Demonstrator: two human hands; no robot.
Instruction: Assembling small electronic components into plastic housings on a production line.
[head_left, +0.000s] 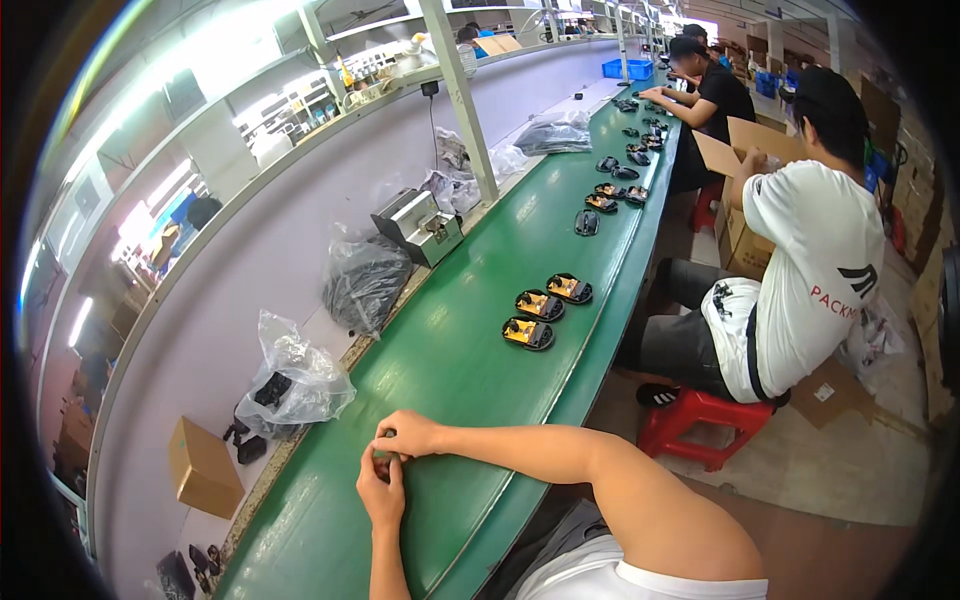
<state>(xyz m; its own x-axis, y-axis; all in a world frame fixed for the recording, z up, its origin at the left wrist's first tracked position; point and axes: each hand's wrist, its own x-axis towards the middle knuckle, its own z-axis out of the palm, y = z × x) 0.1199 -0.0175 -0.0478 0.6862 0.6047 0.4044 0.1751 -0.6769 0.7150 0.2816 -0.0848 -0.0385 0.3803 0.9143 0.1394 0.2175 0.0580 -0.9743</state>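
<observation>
Between the left and right edges of the long, smooth green bench [450, 385], toward its near end, my left hand [382, 488] and right hand [410, 435] met, fingers curled and drawn close together. They seemed to pinch a small, dark object [384, 466] there, mostly hidden by the fingers; I couldn't tell its shape or how firmly they pressed. Three rounded black casings with orange-yellow panels [539, 304] lay farther up, nearer the right edge, well apart from my hands. At the left edge slumped a crumpled clear plastic bag [310, 375]. For so small a piece, I judged it best to steady it with the left fingers, work lightly with the right, and stay low over the bench.
</observation>
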